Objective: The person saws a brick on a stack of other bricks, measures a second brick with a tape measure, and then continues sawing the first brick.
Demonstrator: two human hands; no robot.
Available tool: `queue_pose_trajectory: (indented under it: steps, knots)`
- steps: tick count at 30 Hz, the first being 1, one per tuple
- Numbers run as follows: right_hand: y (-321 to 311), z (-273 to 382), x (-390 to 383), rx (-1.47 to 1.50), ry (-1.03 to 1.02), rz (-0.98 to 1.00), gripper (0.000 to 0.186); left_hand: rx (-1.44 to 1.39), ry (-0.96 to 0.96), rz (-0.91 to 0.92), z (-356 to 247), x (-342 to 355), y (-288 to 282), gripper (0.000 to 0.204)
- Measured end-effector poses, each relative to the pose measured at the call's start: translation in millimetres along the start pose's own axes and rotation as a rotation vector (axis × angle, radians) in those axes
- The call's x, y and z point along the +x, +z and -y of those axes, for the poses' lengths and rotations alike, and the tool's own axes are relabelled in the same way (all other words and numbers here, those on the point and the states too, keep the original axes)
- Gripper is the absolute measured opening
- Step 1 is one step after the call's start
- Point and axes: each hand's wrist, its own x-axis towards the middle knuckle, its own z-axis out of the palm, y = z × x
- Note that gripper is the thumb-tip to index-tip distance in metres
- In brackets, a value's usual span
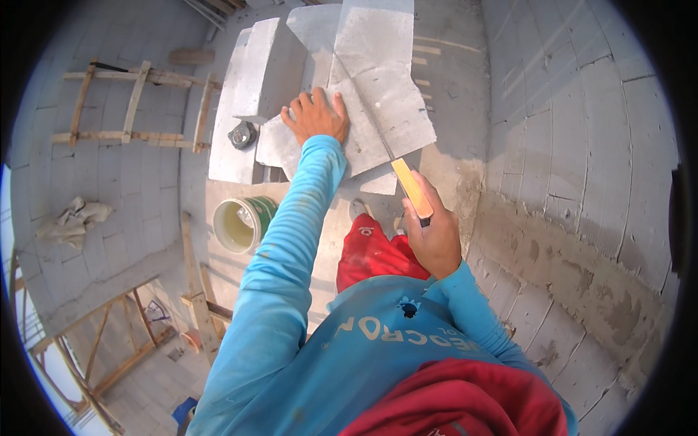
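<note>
My right hand (436, 236) is closed round the yellow handle of a handsaw (372, 120). The thin blade runs up and away to the left, across a pale grey lightweight concrete block (400, 109). Whether the blade sits in a cut or only on the surface, I cannot tell. Left of the blade, my left hand (317, 116) lies on the block with its fingers spread. Just beyond that hand, another block (273, 65) stands on the stack. A round dark tape measure (242, 135) rests on a block to the left.
A green and white bucket (236, 227) with pale contents stands on the floor, left of my legs. Block walls (574, 145) rise on the right and left. A wooden ladder-like frame (134, 105) and a crumpled cloth (75, 220) are at the left.
</note>
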Motion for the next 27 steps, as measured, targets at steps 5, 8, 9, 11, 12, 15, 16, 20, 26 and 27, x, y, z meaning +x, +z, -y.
queue_pose_trajectory:
  steps: [5, 8, 9, 11, 12, 15, 16, 20, 26, 27]
  knots:
    - [17.5, 9.9, 64.2, -0.078, 0.169, 0.163, 0.052, -0.011, -0.003, 0.012, 0.4, 2.4, 2.8, 0.049]
    - [8.0, -10.8, 19.8, -0.055, 0.004, 0.037, 0.05, -0.034, -0.002, -0.035, 1.9, 4.8, 5.4, 0.048]
    - [5.3, -12.9, 0.4, -0.038, -0.058, -0.007, 0.049, -0.036, -0.002, -0.051, 7.7, 0.9, 6.8, 0.047]
    - [7.1, -11.8, 3.0, 0.001, -0.037, -0.009, 0.046, -0.026, -0.006, -0.025, 6.1, 0.1, 5.2, 0.048]
    - [14.6, -13.3, 24.2, 0.015, -0.017, 0.002, 0.047, -0.021, -0.007, -0.014, 4.0, 1.4, 3.4, 0.049]
    - [24.8, -1.0, 65.3, -0.025, 0.068, 0.062, 0.047, -0.05, -0.005, 0.016, -1.5, 3.1, 3.5, 0.049]
    - [27.9, 3.2, 69.5, -0.05, 0.098, 0.095, 0.047, -0.045, -0.003, 0.004, 0.1, 3.1, 4.1, 0.048]
    - [5.4, -9.9, 12.4, -0.011, 0.031, 0.03, 0.047, -0.049, 0.004, -0.04, 4.0, 3.3, 7.2, 0.046]
    - [4.6, -7.0, 14.8, -0.035, 0.078, 0.084, 0.05, -0.04, 0.02, -0.057, 3.0, 1.0, 9.1, 0.046]
    - [8.8, -3.1, 38.3, -0.033, 0.113, 0.11, 0.05, -0.042, 0.029, -0.054, -1.1, 0.6, 9.3, 0.047]
